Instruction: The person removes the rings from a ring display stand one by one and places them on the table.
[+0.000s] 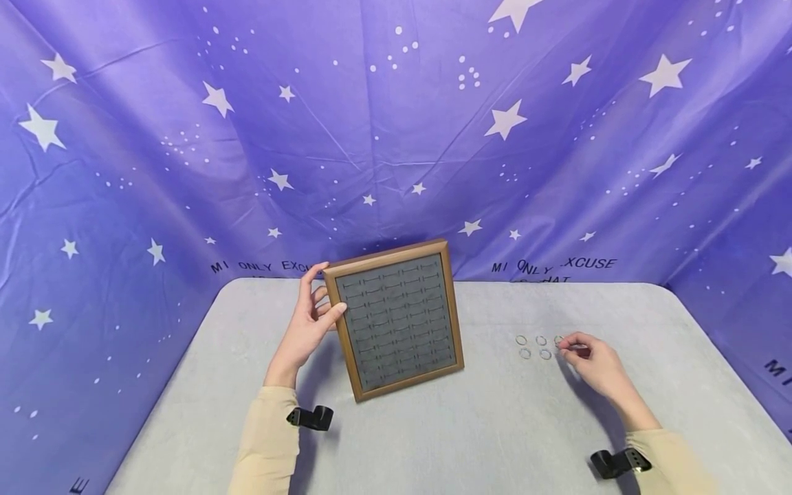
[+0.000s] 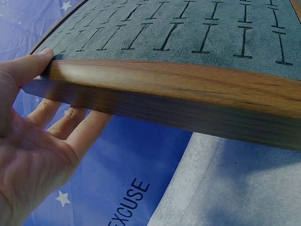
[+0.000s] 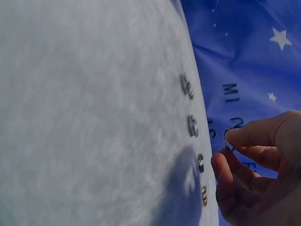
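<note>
My left hand [image 1: 303,333] grips a ring display tray [image 1: 396,254] by its left side near the upper corner. The tray has a brown wooden frame and a dark grey padded face with rows of slots, and it is tilted up facing me. In the left wrist view, the thumb [image 2: 35,63] lies on the front edge and the other fingers are behind. Over at the right, my right hand [image 1: 597,364] pinches a small silvery ring [image 3: 229,140] between thumb and fingers. Several rings [image 1: 541,340] lie beside it on the table in short rows.
A pale grey table [image 1: 495,426] with rounded far corners carries everything. Purple-blue cloth [image 1: 371,137] printed with white stars hangs behind and along both sides. A black wrist strap mount [image 1: 309,417] sits on the left sleeve, and another mount [image 1: 619,463] on the right.
</note>
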Action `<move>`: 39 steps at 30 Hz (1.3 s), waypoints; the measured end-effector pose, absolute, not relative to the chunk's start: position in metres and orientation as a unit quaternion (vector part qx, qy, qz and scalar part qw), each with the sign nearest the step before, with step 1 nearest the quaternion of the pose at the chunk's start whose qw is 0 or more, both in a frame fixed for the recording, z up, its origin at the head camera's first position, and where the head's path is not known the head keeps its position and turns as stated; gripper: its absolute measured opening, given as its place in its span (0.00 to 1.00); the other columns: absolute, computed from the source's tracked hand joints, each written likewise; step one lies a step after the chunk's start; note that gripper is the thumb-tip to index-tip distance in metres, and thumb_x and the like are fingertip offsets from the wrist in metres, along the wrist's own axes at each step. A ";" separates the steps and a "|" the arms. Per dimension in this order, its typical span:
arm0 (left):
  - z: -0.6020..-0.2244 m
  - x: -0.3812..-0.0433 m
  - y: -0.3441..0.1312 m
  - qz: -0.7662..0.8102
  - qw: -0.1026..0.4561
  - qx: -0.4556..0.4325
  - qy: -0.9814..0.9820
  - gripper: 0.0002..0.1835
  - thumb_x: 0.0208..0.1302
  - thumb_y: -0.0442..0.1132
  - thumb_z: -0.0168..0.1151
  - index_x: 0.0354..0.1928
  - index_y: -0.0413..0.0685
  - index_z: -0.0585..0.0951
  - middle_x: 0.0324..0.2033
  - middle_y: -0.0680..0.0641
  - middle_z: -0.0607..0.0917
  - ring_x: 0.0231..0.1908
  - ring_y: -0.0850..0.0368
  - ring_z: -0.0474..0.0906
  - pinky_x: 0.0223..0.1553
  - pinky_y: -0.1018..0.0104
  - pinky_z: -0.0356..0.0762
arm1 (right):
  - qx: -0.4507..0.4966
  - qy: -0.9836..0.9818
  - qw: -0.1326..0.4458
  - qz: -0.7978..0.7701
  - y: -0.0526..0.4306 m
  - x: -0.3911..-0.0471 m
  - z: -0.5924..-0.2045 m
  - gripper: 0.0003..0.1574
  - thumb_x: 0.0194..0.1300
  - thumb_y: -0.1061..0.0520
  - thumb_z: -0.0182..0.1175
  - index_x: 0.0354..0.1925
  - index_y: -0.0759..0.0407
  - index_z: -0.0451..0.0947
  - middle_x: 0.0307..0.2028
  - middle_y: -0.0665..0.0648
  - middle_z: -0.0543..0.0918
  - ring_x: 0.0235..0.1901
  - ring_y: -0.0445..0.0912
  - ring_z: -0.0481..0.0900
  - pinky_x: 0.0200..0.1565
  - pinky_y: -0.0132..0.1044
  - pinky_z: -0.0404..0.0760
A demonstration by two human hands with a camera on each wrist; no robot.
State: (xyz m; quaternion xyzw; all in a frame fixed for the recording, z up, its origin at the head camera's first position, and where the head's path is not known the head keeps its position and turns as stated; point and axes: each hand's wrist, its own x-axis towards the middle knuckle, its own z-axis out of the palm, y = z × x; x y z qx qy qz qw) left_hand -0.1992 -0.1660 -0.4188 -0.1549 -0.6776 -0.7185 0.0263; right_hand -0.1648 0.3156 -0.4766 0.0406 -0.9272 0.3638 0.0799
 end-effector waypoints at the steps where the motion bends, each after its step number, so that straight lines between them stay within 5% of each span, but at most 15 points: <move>1: -0.419 -0.199 -0.166 -0.720 0.026 -0.154 -0.677 0.39 0.67 0.26 0.57 0.71 0.65 0.53 0.52 0.35 0.73 0.44 0.42 0.80 0.35 0.54 0.84 | 0.037 -0.929 0.080 0.359 0.317 -0.165 -0.478 0.03 0.61 0.68 0.61 0.35 0.65 0.80 0.36 0.64 0.84 0.31 0.39 0.79 0.30 0.30 0.76; 20: -0.419 -0.203 -0.166 -0.716 0.029 -0.157 -0.680 0.39 0.67 0.27 0.57 0.72 0.65 0.53 0.54 0.35 0.73 0.45 0.47 0.80 0.37 0.57 0.83 | 0.028 -0.946 0.050 0.318 0.330 -0.170 -0.490 0.03 0.59 0.65 0.63 0.32 0.66 0.79 0.28 0.56 0.81 0.28 0.42 0.74 0.33 0.41 0.71; 30: -0.421 -0.202 -0.165 -0.697 0.039 -0.154 -0.699 0.42 0.67 0.27 0.57 0.74 0.66 0.50 0.54 0.36 0.74 0.46 0.46 0.79 0.41 0.61 0.82 | 0.021 -0.948 0.048 0.313 0.331 -0.176 -0.494 0.03 0.58 0.66 0.63 0.32 0.65 0.78 0.27 0.56 0.79 0.28 0.44 0.72 0.32 0.40 0.71; 39: -0.426 -0.197 -0.165 -0.664 0.036 -0.156 -0.731 0.50 0.67 0.26 0.57 0.76 0.73 0.40 0.60 0.35 0.69 0.51 0.42 0.75 0.46 0.63 0.78 | 0.024 -0.946 0.058 0.319 0.340 -0.164 -0.489 0.06 0.58 0.63 0.64 0.34 0.64 0.78 0.28 0.53 0.78 0.27 0.36 0.71 0.30 0.34 0.70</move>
